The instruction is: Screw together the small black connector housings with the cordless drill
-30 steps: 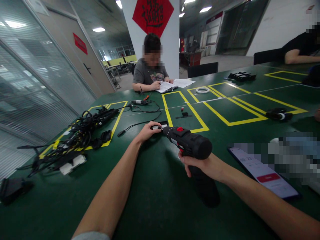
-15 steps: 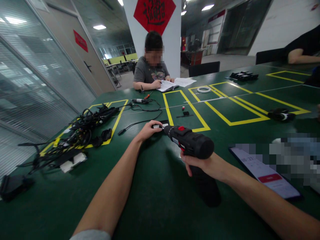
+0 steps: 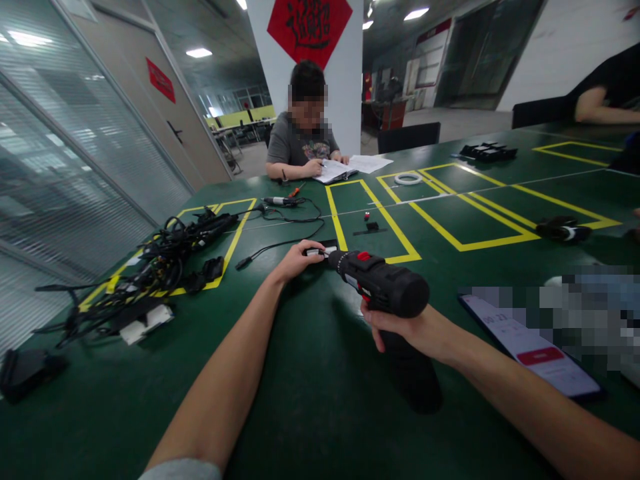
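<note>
My right hand (image 3: 400, 327) is wrapped round the grip of a black cordless drill (image 3: 380, 280) with red switches. The drill lies level and points left, its bit meeting a small black-and-white part (image 3: 316, 252) on the green table. Curled over that part, my left hand (image 3: 295, 261) keeps its fingers near the drill's tip. The fingers hide most of the part, so its kind cannot be made out. A thin black cable (image 3: 265, 250) with a plug end lies just left of my left hand.
A heap of black cables (image 3: 185, 247) covers the left side. Yellow tape (image 3: 400, 259) marks rectangles on the table (image 3: 300, 373). A phone (image 3: 540, 353) lies right of my right forearm. Across the table a person (image 3: 303, 150) sits with papers (image 3: 335, 170). A white ring (image 3: 408, 179) lies farther back.
</note>
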{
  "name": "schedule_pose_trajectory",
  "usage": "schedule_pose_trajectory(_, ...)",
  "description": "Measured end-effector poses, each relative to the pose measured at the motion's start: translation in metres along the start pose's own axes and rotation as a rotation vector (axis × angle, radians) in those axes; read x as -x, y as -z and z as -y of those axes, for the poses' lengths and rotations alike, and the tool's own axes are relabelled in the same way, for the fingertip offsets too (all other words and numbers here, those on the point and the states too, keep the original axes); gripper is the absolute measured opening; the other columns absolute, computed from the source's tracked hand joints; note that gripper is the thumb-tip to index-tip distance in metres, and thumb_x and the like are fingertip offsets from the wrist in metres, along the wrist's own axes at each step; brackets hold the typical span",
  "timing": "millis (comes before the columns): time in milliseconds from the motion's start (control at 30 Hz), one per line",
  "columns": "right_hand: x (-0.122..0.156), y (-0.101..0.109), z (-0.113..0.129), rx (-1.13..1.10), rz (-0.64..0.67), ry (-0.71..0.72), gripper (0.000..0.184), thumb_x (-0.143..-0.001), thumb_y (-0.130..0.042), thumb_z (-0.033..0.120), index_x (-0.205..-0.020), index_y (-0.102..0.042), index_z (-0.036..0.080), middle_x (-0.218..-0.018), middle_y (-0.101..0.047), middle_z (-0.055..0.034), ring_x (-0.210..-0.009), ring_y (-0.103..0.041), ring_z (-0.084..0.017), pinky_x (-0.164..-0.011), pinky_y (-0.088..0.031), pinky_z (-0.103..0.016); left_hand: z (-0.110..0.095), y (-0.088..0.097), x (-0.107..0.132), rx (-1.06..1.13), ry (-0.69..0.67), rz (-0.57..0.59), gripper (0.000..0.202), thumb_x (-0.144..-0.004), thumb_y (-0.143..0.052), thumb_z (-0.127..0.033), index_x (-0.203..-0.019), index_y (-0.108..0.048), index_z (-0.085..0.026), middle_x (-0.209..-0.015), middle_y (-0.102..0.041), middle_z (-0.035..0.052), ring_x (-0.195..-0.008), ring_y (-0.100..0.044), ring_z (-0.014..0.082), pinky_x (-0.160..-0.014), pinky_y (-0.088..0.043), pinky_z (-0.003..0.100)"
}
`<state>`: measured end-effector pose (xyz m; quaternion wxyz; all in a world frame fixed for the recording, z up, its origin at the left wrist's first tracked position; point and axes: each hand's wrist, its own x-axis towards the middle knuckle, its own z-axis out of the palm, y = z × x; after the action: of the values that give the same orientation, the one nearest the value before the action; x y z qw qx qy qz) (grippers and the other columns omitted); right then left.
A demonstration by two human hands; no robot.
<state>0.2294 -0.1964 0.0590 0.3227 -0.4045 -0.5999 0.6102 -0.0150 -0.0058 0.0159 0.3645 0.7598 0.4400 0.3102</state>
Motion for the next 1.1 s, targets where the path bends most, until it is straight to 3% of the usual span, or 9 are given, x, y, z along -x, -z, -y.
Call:
schedule_pose_trajectory(700, 0.003, -0.003, 0.009, 0.067, -0.022, -0.024, 0.015, -0.086, -0.059, 0.034, -0.088, -0.057, 0.019, -0.057, -0.063, 0.0011, -0.060, -0.064, -0.019, -0.078, -0.043, -0.040, 0.008, 0.001, -0.003, -0.040, -0.023, 0.011, 0.033, -0.070, -0.070, -0.036, -0.099, -0.071, -0.021, -0.109, -0.066, 0.0052, -0.106, -0.058, 0.0240, -0.100, -0.042, 0.038)
schedule_pose_trajectory(1100, 0.001, -0.004, 0.011, 0.023, -0.016, -0.003, 0.012, -0.082, -0.061, 0.030, -0.088, -0.057, 0.020, -0.056, -0.061, 0.0035, -0.054, -0.062, -0.017, -0.073, -0.044, -0.038, 0.006, 0.000, -0.003, -0.044, -0.036, 0.011, 0.030, -0.071, -0.069, -0.033, -0.098, -0.072, -0.021, -0.108, -0.067, 0.0050, -0.106, -0.059, 0.0231, -0.103, -0.041, 0.038)
